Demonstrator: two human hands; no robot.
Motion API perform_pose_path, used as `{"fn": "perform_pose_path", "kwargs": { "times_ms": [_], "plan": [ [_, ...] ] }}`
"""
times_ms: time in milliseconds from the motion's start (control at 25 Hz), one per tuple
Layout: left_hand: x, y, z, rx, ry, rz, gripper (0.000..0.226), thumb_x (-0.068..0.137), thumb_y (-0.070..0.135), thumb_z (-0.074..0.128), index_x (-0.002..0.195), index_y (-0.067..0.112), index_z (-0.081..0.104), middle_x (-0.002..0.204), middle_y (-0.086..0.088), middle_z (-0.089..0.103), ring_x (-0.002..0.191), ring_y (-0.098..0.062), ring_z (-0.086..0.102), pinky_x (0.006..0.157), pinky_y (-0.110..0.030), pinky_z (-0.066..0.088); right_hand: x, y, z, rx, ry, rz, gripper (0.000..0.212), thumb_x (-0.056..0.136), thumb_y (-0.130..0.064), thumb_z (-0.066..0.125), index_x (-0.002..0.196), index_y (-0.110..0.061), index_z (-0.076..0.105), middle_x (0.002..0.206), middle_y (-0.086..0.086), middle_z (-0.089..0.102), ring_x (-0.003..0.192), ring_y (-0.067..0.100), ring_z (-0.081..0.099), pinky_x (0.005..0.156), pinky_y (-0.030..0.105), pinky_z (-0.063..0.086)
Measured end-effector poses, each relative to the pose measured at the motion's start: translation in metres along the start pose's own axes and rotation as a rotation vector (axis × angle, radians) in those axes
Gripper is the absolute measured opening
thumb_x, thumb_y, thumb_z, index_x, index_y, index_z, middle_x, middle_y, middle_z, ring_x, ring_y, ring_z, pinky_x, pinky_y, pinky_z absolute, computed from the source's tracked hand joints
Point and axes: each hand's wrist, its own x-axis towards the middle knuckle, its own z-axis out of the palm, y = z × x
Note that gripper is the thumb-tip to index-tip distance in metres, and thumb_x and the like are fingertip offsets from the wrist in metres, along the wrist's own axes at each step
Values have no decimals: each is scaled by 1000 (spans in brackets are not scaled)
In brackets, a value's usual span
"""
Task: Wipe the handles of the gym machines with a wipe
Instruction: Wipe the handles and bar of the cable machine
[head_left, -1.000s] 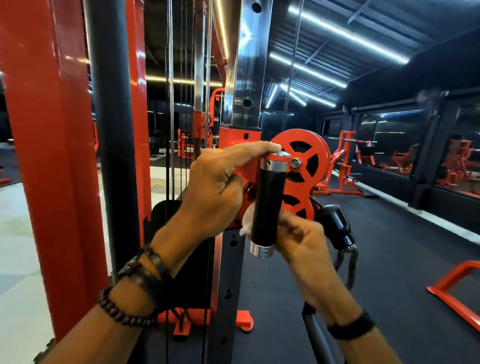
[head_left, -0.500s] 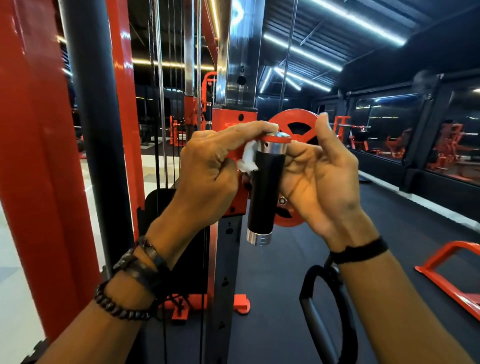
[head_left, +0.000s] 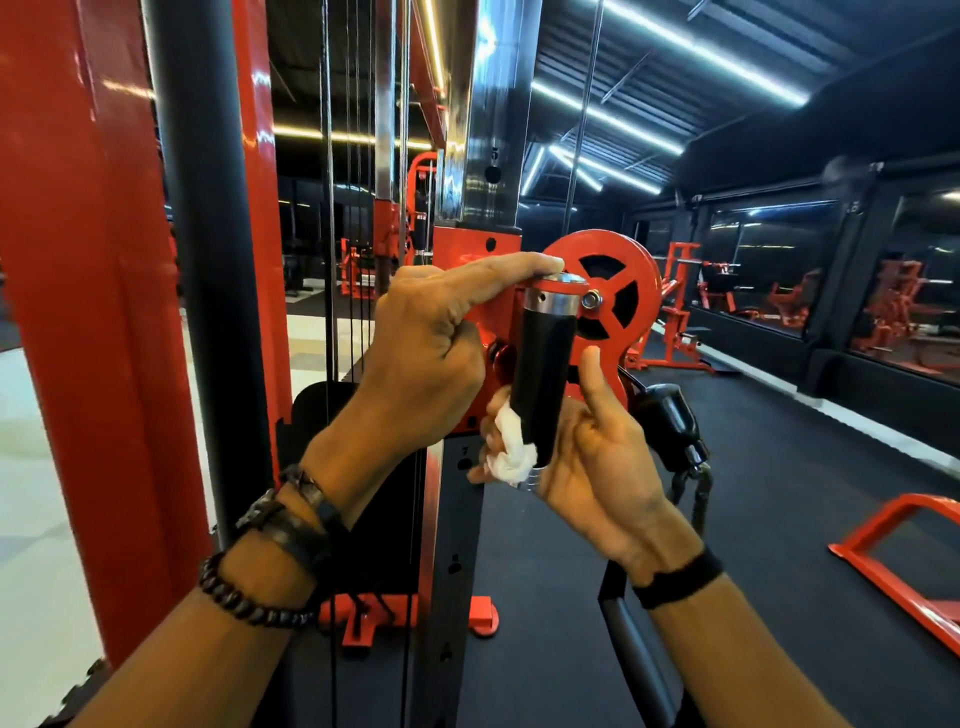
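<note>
From the head camera, I see the handle (head_left: 543, 379) standing upright in front of the red pulley wheel (head_left: 605, 286), a black grip with a silver collar at the top and its long axis running straight up and down. My left hand (head_left: 426, 353) steadies it from the left, the forefinger stretched flat across the top cap while the other fingers are curled beside the red bracket (head_left: 480, 332); whether they clasp anything there I cannot tell. My right hand (head_left: 587, 457) is at the lower end of the grip, fingers wrapped behind it and pressing the wipe (head_left: 511, 447), a crumpled white wad, against the grip's lower left side, with the thumb raised along the right side. So the unwiped length lies above those fingers, along the axis, and the right hand is the nearer one for the stroke. I judge the next move is a slide upward toward the collar, keeping the wad pinched to the grip.
</note>
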Motion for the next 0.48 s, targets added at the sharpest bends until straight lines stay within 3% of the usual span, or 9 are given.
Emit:
{"fn": "perform_pose_path", "kwargs": {
  "times_ms": [80, 200, 360, 480],
  "plan": [
    [1, 2, -1, 0, -9, -1, 59, 81, -7, 37, 127, 17, 65, 116, 8, 70, 103, -9, 69, 91, -42, 56, -1, 2, 3, 42, 0, -31, 67, 97, -59, 27, 106, -9, 72, 87, 14, 63, 79, 30, 54, 80, 46, 49],
    [1, 4, -1, 1, -15, -6, 61, 78, -11, 38, 126, 13, 66, 115, 3, 72, 100, -13, 71, 88, -42, 57, -6, -1, 5, 8, 20, -44, 70, 99, -56, 24, 101, -9, 75, 90, 15, 67, 81, 30, 60, 85, 47, 48],
    [0, 5, 0, 3, -18, -6, 66, 73, -13, 38, 127, 13, 66, 120, 1, 71, 110, -7, 67, 94, -41, 55, -8, -25, 10, -67, 257, -163, 67, 98, -49, 38, 120, 9, 61, 112, 27, 65, 103, 41, 59, 102, 54, 43],
    [-2, 4, 2, 20, -10, -13, 66, 73, -9, 38, 129, 16, 65, 124, 4, 69, 115, -7, 64, 99, -43, 53, -10, -37, 23, -336, 400, -293, 45, 101, -37, 41, 111, -5, 70, 105, 17, 73, 98, 34, 68, 92, 47, 54]
  ]
}}
